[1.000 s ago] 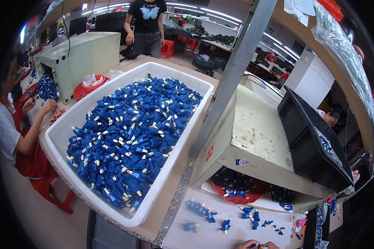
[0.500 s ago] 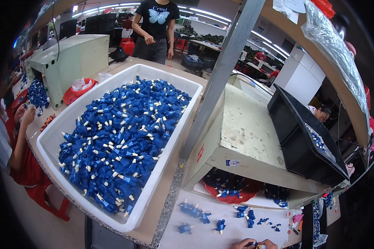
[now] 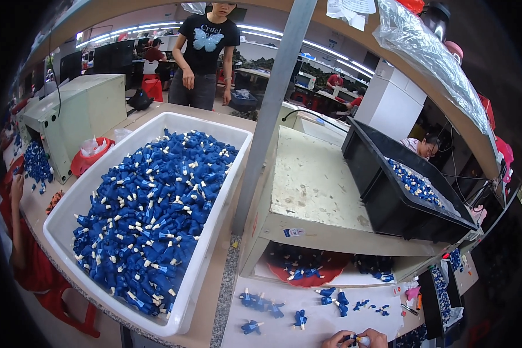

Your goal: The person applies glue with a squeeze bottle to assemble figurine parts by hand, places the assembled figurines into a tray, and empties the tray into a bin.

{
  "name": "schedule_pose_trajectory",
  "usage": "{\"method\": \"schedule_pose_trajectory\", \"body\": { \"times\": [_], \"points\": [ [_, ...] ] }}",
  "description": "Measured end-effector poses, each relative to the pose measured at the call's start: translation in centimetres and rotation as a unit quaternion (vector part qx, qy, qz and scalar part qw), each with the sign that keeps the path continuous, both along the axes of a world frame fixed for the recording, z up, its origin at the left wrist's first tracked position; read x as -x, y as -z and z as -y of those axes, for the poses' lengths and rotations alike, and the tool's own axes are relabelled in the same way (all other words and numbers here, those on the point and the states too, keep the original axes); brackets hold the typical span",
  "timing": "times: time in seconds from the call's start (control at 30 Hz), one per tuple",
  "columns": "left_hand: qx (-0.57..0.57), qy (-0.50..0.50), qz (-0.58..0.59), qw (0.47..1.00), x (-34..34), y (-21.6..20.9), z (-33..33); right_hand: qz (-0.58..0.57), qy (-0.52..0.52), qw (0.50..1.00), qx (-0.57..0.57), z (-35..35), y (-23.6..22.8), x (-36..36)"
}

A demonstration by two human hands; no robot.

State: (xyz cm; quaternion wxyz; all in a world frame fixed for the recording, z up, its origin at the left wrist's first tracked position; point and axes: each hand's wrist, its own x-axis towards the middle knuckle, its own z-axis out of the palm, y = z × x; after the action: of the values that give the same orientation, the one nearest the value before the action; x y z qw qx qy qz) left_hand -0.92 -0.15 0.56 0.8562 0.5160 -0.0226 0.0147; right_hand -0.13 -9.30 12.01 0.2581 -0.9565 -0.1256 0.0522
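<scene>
At the lower edge, right of centre, my left hand [image 3: 337, 340] pinches a small dark blue piece [image 3: 352, 337]. Close against it, my right hand [image 3: 375, 338] is closed round a small white object with a yellowish tip [image 3: 362, 340], whose kind is not clear. Both hands are partly cut off by the picture's edge. Just beyond them, on the pale work sheet [image 3: 272, 327], lie several small blue moulded figure parts with cream ends, among them one blue part [image 3: 300, 319] and another blue part [image 3: 251, 327].
A big white tub [image 3: 51, 229] heaped with blue parts stands left. A metal post [image 3: 272, 110] rises beside a cream shelf box [image 3: 319, 180] that shelters a red dish [image 3: 307, 283] and carries a black crate [image 3: 383, 203]. A person [image 3: 206, 52] stands beyond the tub; others sit around.
The whole view has shifted, so the tub and shelf box sit farther left and the hands show slightly more. Both hands stay together over the sheet, still holding small things.
</scene>
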Motion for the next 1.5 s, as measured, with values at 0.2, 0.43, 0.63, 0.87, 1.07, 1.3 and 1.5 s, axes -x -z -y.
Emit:
{"method": "schedule_pose_trajectory", "body": {
  "times": [0.2,0.43,0.63,0.87,1.07,1.3,1.5],
  "points": [
    [0.012,0.015,0.006,1.0,0.0,0.6,0.1,0.0,-0.003,1.0,-0.002,0.1,0.1,0.0],
    [0.002,0.015,0.002,1.0,0.0,0.5,0.0,0.016,-0.015,1.0,0.0,0.5,0.7,0.0],
    [-0.016,-0.001,0.005,1.0,-0.2,0.4,0.1,0.033,-0.018,0.999,0.0,0.7,1.0,-0.1],
    [-0.01,0.0,0.017,1.0,0.0,0.9,0.3,0.032,-0.029,0.999,-0.009,0.4,0.5,0.1],
    [0.012,-0.004,-0.003,1.0,0.2,1.2,0.6,0.023,-0.013,1.0,0.006,0.4,0.7,0.3],
    [0.024,0.013,0.007,1.0,0.0,1.2,0.5,0.017,-0.011,1.0,-0.002,0.2,0.4,0.4],
    [0.039,0.006,-0.024,0.999,-0.2,1.1,0.3,0.013,-0.03,0.999,-0.015,0.4,0.8,-0.8]
  ]
}}
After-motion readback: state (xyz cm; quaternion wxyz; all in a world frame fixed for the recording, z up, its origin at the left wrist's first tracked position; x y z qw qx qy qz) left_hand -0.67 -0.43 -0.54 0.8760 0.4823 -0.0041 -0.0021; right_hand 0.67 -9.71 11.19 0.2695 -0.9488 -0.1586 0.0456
